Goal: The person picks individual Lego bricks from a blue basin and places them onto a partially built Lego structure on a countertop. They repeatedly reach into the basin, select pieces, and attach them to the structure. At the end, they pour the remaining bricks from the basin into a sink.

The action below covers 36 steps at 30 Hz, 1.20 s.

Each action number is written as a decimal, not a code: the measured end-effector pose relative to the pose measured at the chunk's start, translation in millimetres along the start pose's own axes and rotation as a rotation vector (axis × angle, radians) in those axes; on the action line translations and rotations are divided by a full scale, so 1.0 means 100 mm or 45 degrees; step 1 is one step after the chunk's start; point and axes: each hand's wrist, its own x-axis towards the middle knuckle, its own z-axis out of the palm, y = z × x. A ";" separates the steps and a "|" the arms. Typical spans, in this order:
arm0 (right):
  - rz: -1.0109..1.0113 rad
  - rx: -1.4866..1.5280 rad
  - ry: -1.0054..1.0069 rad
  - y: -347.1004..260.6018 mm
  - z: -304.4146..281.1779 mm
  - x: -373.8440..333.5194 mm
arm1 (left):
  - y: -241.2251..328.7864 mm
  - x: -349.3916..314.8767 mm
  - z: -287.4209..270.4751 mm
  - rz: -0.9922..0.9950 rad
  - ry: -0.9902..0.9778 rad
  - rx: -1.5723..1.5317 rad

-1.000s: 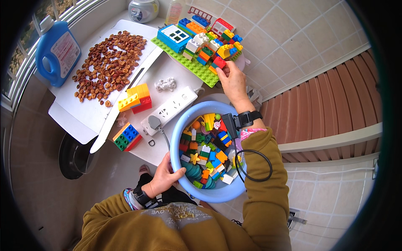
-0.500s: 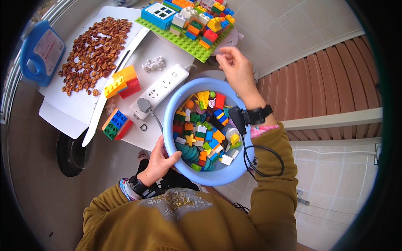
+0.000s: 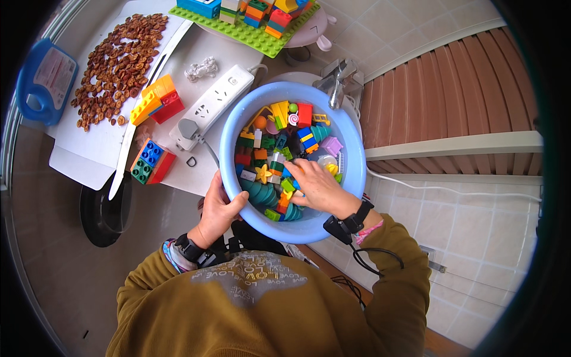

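A light blue plastic basin (image 3: 231,132) holds many loose toy building blocks, with a yellow star-shaped piece (image 3: 263,173), teal ridged pieces (image 3: 262,194) and a lilac block (image 3: 332,146) among them. My left hand (image 3: 218,209) grips the basin's near left rim, thumb on top and fingers around the outside. Inside the basin, my right hand (image 3: 318,187) reaches down onto the blocks. Its thumb and fingers are apart, touching pieces near a green-and-white block (image 3: 277,162); nothing is visibly held. The palm covers some blocks beneath it.
Beside the basin lie a white power strip (image 3: 213,106) with a grey plug, a yellow-orange-red block stack (image 3: 158,101) and a blue-green-red one (image 3: 153,162). A green baseplate (image 3: 238,31) with built blocks stands behind. Dried slices cover a white board (image 3: 77,152) near a blue jug (image 3: 46,80).
My right hand has come down from beside the green baseplate into the basin, onto the blocks. My left hand still holds the rim. The view has shifted, so the surroundings sit higher and farther left.
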 end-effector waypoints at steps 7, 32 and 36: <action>0.059 -0.007 -0.046 0.46 -0.28 0.10 | 0.00 -0.03 0.00 -0.007 0.012 -0.021; -0.214 0.275 0.154 0.03 -0.35 0.50 | -0.03 -0.03 0.01 -0.005 0.041 -0.010; -0.161 -0.026 -0.052 -0.09 -0.25 0.65 | -0.03 -0.02 -0.01 0.004 -0.001 -0.013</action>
